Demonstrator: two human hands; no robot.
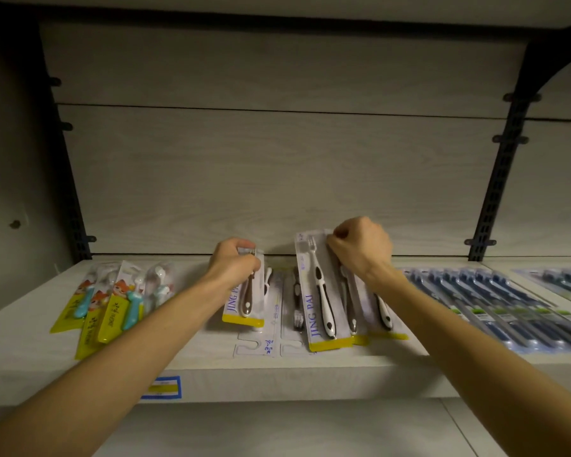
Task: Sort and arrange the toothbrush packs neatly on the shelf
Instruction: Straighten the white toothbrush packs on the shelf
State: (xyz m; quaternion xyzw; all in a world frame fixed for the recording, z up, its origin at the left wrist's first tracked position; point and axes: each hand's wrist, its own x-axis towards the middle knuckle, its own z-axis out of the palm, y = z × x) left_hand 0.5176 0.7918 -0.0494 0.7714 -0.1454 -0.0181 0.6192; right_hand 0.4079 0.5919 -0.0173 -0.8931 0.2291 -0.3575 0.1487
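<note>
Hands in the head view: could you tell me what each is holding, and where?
Left hand grips the top end of one JING PAI pack; right hand pinches the top edge of the stacked packs.

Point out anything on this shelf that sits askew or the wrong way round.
Two packs in the middle lie reversed: their hang-hole ends point toward the shelf's front edge, while the yellow-ended packs beside them point the other way. The cartoon packs on the left overlap, fanned at uneven angles. The blue packs look evenly rowed.

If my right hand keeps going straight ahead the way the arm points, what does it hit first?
Probably the shelf's back panel. The right hand grips the top of a toothbrush pack close before that wall, though depth is unclear.
</note>
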